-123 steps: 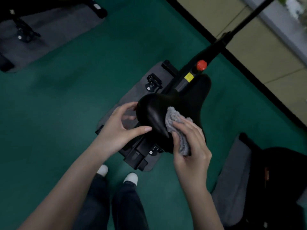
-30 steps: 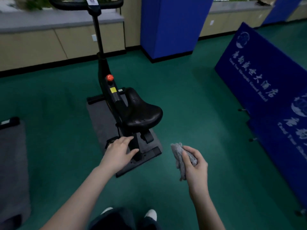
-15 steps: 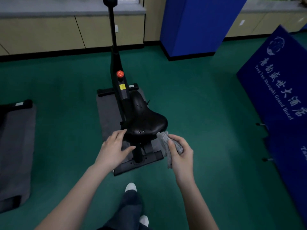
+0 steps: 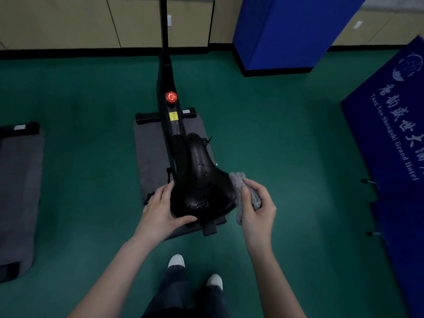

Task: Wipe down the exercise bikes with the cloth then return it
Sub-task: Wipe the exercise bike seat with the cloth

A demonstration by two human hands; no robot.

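Note:
A black exercise bike [image 4: 168, 115] stands on a grey mat, with a red knob [image 4: 171, 97] on its frame. Its black saddle [image 4: 202, 180] is right below me. My left hand [image 4: 161, 210] grips the saddle's rear left edge, thumb under the back rim. My right hand [image 4: 259, 208] holds a bunched grey cloth [image 4: 238, 187] pressed against the saddle's rear right side. The handlebars are out of view above the frame.
A grey mat [image 4: 151, 157] lies under the bike on green floor. Another mat with a black bike foot [image 4: 18, 171] is at the left. Blue banner panels [image 4: 394, 138] stand on the right, a blue pillar [image 4: 284, 33] and beige cabinets behind. My shoes [image 4: 176, 260] are below.
Earlier I wiped another saddle, then turned to this bike. Over the last second both hands closed in: the left took hold of the saddle, the right brought the cloth against its right side.

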